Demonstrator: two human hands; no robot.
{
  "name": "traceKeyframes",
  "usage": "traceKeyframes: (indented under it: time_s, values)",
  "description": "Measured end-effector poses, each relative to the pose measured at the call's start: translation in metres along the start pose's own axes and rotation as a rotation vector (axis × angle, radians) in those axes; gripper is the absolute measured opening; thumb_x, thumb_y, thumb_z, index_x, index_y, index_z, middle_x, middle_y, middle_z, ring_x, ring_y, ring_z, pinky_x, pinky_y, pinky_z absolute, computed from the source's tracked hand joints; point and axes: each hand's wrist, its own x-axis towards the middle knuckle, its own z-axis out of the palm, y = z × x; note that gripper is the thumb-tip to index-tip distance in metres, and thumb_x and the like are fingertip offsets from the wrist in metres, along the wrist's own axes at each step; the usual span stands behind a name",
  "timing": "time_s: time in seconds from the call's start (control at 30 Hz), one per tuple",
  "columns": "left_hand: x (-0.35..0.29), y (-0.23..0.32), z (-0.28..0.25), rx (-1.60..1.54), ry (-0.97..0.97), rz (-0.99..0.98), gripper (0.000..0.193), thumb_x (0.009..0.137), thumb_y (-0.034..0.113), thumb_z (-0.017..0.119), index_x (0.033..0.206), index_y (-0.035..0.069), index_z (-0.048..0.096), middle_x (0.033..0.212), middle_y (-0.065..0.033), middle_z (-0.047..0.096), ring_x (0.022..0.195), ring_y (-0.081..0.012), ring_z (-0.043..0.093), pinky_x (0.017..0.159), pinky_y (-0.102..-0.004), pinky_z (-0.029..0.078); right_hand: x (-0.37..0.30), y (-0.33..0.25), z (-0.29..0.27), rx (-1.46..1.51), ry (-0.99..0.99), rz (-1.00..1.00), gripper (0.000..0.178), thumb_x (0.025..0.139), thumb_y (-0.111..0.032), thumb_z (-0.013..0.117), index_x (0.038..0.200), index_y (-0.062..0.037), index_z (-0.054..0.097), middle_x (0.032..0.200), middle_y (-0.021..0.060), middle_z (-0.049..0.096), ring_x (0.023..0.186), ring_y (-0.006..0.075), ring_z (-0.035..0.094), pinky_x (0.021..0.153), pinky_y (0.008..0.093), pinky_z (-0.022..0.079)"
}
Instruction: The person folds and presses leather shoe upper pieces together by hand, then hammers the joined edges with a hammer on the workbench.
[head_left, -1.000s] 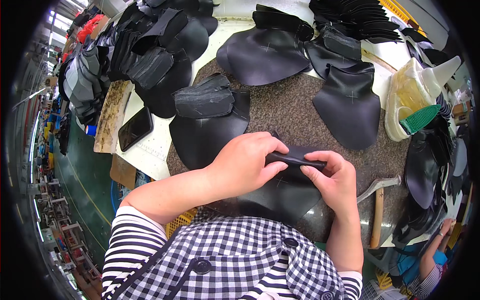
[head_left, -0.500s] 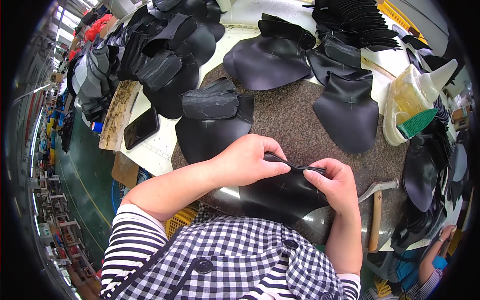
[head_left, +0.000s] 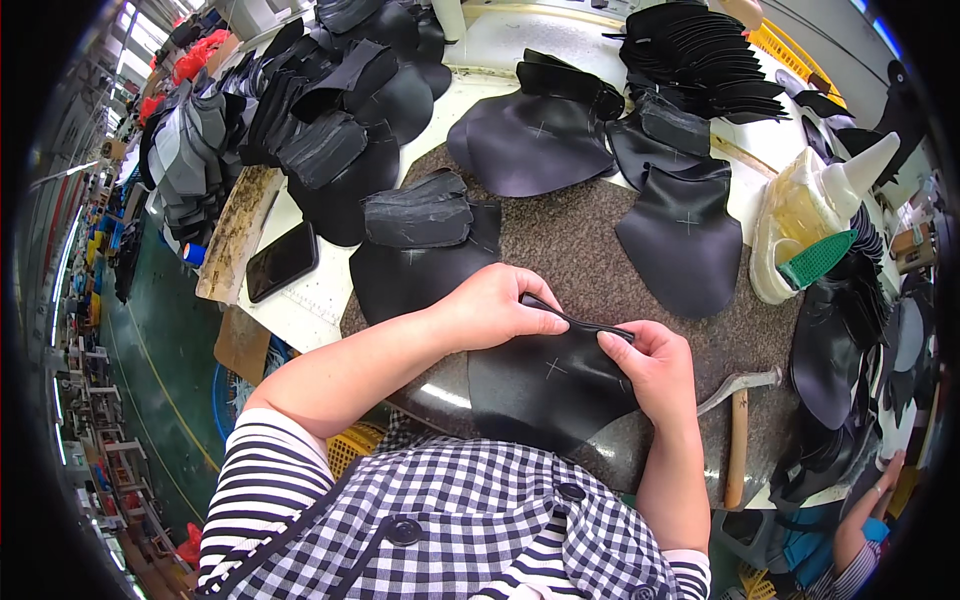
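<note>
A black leather piece (head_left: pixel 545 395) with a pale cross mark lies before me at the near edge of the speckled work surface (head_left: pixel 570 235). My left hand (head_left: pixel 505 305) pinches its upper edge, thumb on top. At the same folded edge, a little to the right, my right hand (head_left: pixel 655 365) pinches with thumb and fingers. Between both thumbs the fold stands up slightly; what lies inside it is hidden. Just beyond my left hand rests another leather piece (head_left: pixel 400 285) with a dull grey-black strip (head_left: pixel 418 210) across its top.
A hammer (head_left: pixel 738 440) lies right of my right forearm. Farther right stands a glue bottle (head_left: pixel 790 235) with a green brush-like pad (head_left: pixel 818 258). A phone (head_left: pixel 283 262) is at the left. Stacked black pieces (head_left: pixel 695 60) sit at the back, and a co-worker's arm (head_left: pixel 868 510) shows lower right.
Both hands still pinch the folded edge, with the thumbs slightly shifted along it. The view has moved a little, so most things appear slightly displaced.
</note>
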Motion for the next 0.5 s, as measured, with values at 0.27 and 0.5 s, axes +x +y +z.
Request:
traceKeyframes:
  time_s: [0.27, 0.5]
  values:
    - [-0.003, -0.008, -0.002, -0.123, -0.003, 0.052, 0.026, 0.081, 0.019, 0.081, 0.099, 0.004, 0.071, 0.087, -0.0012, 0.069, 0.082, -0.0072, 0.062, 0.076, -0.0231, 0.048, 0.002, 0.012, -0.004, 0.083, -0.013, -0.012, 0.019, 0.087, -0.014, 0.076, 0.094, 0.0024, 0.069, 0.069, -0.0026, 0.064, 0.058, 0.0018, 0.052, 0.051, 0.0186, 0.039]
    - [-0.004, -0.016, 0.001, -0.225, -0.001, 0.145, 0.02, 0.082, 0.017, 0.077, 0.097, 0.005, 0.071, 0.079, 0.0006, 0.066, 0.073, -0.0056, 0.057, 0.066, -0.0233, 0.044, 0.002, 0.013, -0.005, 0.068, -0.033, -0.035, 0.018, 0.087, -0.012, 0.075, 0.095, 0.0022, 0.069, 0.07, -0.002, 0.065, 0.058, 0.0019, 0.053, 0.051, 0.0182, 0.039]
